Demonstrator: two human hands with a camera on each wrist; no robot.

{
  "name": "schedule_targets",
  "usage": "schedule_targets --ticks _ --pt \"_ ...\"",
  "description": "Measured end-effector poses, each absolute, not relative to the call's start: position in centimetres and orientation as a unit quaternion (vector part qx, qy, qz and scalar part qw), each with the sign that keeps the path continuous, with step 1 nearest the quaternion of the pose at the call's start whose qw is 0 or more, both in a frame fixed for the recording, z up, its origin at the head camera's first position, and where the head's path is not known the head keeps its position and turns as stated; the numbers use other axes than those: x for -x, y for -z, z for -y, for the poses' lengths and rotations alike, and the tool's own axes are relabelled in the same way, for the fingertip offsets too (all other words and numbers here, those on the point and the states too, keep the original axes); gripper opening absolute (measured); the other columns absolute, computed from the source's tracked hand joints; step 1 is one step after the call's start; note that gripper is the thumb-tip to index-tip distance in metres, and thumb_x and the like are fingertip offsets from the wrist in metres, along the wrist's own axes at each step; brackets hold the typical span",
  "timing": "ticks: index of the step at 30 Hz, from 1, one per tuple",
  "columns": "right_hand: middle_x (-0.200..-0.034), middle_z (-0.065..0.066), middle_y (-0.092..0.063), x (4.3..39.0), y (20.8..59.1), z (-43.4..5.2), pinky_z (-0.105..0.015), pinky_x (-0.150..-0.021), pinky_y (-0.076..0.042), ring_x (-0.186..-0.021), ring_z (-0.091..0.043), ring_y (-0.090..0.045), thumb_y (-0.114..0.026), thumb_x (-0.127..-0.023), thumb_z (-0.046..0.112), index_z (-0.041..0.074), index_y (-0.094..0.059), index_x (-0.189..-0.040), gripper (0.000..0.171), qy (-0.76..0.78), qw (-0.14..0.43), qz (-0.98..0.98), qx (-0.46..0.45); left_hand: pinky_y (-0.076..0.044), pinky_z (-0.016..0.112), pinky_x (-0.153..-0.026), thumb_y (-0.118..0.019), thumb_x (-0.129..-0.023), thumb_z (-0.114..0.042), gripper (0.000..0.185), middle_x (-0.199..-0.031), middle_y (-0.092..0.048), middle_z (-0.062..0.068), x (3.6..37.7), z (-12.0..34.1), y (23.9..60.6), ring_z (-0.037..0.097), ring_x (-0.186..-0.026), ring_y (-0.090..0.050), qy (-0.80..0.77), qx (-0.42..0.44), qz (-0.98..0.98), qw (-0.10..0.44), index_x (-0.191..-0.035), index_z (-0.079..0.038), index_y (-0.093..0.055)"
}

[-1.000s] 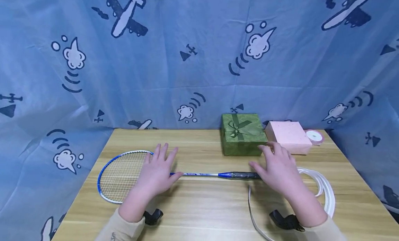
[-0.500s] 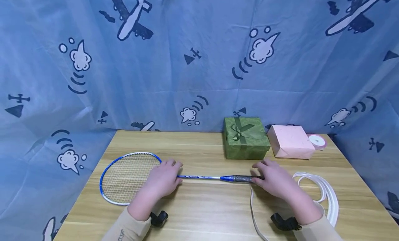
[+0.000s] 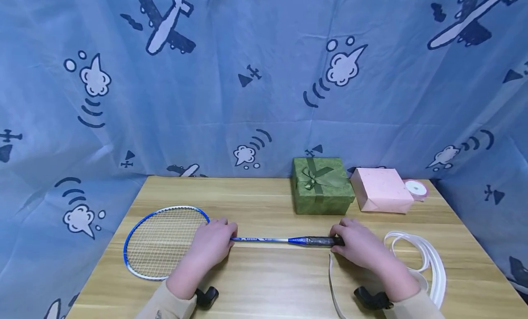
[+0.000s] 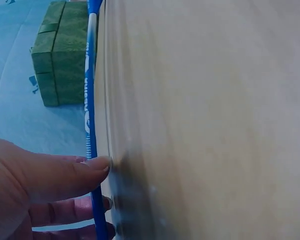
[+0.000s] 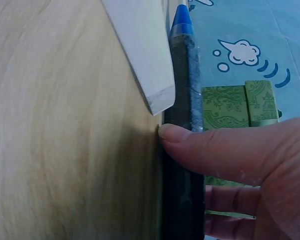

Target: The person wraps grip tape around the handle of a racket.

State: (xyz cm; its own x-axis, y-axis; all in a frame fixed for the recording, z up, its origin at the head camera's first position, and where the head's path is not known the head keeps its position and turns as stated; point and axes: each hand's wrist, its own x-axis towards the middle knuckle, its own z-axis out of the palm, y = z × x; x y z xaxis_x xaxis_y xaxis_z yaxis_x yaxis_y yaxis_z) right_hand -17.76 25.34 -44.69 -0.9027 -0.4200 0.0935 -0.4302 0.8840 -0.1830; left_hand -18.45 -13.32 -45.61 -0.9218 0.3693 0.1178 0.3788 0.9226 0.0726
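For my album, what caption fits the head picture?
Two hands, left hand and right hand, grip a blue badminton racket on a wooden table.

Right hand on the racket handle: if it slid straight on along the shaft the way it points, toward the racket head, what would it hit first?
Most likely the left hand. From the right hand, only bare racket shaft lies between them, and the left hand grips the shaft by the strung head.

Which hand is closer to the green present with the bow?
The right hand. It grips the racket handle just in front of the green gift box. The left hand holds the shaft near the strings, farther off to the left.
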Motion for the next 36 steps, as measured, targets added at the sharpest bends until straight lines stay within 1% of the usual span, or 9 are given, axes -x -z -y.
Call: schedule_targets --ticks 3,8,13,16,20,24,27,31,36 --pt "-0.089 0.004 -0.056 17.8 44.8 -25.3 -0.041 -0.074 -0.048 -0.083 -0.018 -0.053 -0.089 -0.080 0.020 0.020 -0.070 -0.094 0.024 -0.102 0.026 0.971 -0.216 -0.048 0.044 -0.072 -0.085 -0.086 -0.025 0.017 -0.084 -0.062 -0.003 18.6 13.3 45.8 0.024 -0.082 -0.063 0.042 0.193 0.979 0.057 -0.087 -0.024 -0.068" --pt "-0.089 0.004 -0.056 17.8 44.7 -25.1 -0.041 -0.073 -0.048 -0.082 -0.018 -0.053 -0.088 -0.080 0.020 0.020 -0.070 -0.095 0.023 -0.103 0.022 0.971 -0.214 -0.049 0.043 -0.071 -0.085 -0.086 -0.024 0.017 -0.082 -0.063 -0.004 18.7 13.4 45.9 0.024 -0.080 -0.064 0.046 0.194 0.978 0.056 -0.085 -0.024 -0.067" --pt "-0.090 0.004 -0.058 17.8 44.4 -25.0 -0.042 -0.073 -0.049 -0.083 -0.018 -0.054 -0.089 -0.080 0.020 0.020 -0.071 -0.095 0.023 -0.103 0.025 0.970 -0.217 -0.048 0.040 -0.065 -0.086 -0.084 -0.023 0.019 -0.079 -0.061 -0.005 18.5 13.6 45.6 0.023 -0.077 -0.064 0.049 0.197 0.977 0.059 -0.083 -0.024 -0.067" --pt "-0.089 0.005 -0.058 17.6 44.2 -25.1 -0.041 -0.073 -0.049 -0.082 -0.017 -0.054 -0.089 -0.080 0.021 0.021 -0.071 -0.094 0.023 -0.106 0.028 0.969 -0.220 -0.049 0.037 -0.062 -0.086 -0.085 -0.022 0.019 -0.077 -0.059 -0.006 18.4 13.6 45.3 0.020 -0.073 -0.062 0.050 0.200 0.977 0.057 -0.082 -0.023 -0.067" --pt "-0.088 0.005 -0.058 17.4 43.7 -25.1 -0.040 -0.071 -0.049 -0.080 -0.014 -0.055 -0.088 -0.081 0.021 0.020 -0.071 -0.094 0.023 -0.112 0.044 0.967 -0.224 -0.047 0.032 -0.058 -0.086 -0.085 -0.021 0.020 -0.076 -0.056 -0.008 18.2 13.7 44.5 0.015 -0.067 -0.056 0.058 0.199 0.976 0.067 -0.082 -0.023 -0.066" --pt "-0.088 0.005 -0.056 16.9 42.9 -25.0 -0.038 -0.069 -0.049 -0.079 -0.013 -0.053 -0.089 -0.080 0.019 0.019 -0.071 -0.096 0.023 -0.121 0.073 0.965 -0.222 -0.045 0.030 -0.057 -0.087 -0.085 -0.021 0.019 -0.076 -0.054 -0.009 18.0 14.0 43.5 0.013 -0.066 -0.054 0.064 0.196 0.975 0.088 -0.083 -0.023 -0.067" --pt "-0.089 0.005 -0.055 16.6 42.3 -25.0 -0.038 -0.069 -0.049 -0.079 -0.013 -0.052 -0.089 -0.080 0.019 0.019 -0.071 -0.097 0.025 -0.126 0.092 0.962 -0.223 -0.047 0.030 -0.058 -0.086 -0.085 -0.016 0.018 -0.077 -0.055 -0.009 17.8 14.1 42.8 0.013 -0.067 -0.055 0.068 0.195 0.973 0.102 -0.084 -0.023 -0.069" --pt "-0.090 0.005 -0.057 16.4 41.8 -25.1 -0.039 -0.070 -0.050 -0.081 -0.014 -0.054 -0.089 -0.080 0.019 0.018 -0.071 -0.098 0.025 -0.128 0.100 0.962 -0.222 -0.050 0.031 -0.060 -0.083 -0.087 -0.010 0.017 -0.080 -0.060 -0.009 17.5 14.1 42.2 0.014 -0.070 -0.059 0.067 0.199 0.971 0.115 -0.087 -0.022 -0.071" --pt "-0.094 0.003 -0.059 16.4 41.3 -25.3 -0.039 -0.070 -0.049 -0.082 -0.014 -0.055 -0.088 -0.082 0.020 0.017 -0.072 -0.101 0.024 -0.136 0.100 0.962 -0.215 -0.053 0.035 -0.062 -0.082 -0.087 -0.010 0.015 -0.082 -0.066 -0.007 17.4 14.1 41.6 0.017 -0.072 -0.063 0.070 0.208 0.965 0.144 -0.088 -0.019 -0.071"
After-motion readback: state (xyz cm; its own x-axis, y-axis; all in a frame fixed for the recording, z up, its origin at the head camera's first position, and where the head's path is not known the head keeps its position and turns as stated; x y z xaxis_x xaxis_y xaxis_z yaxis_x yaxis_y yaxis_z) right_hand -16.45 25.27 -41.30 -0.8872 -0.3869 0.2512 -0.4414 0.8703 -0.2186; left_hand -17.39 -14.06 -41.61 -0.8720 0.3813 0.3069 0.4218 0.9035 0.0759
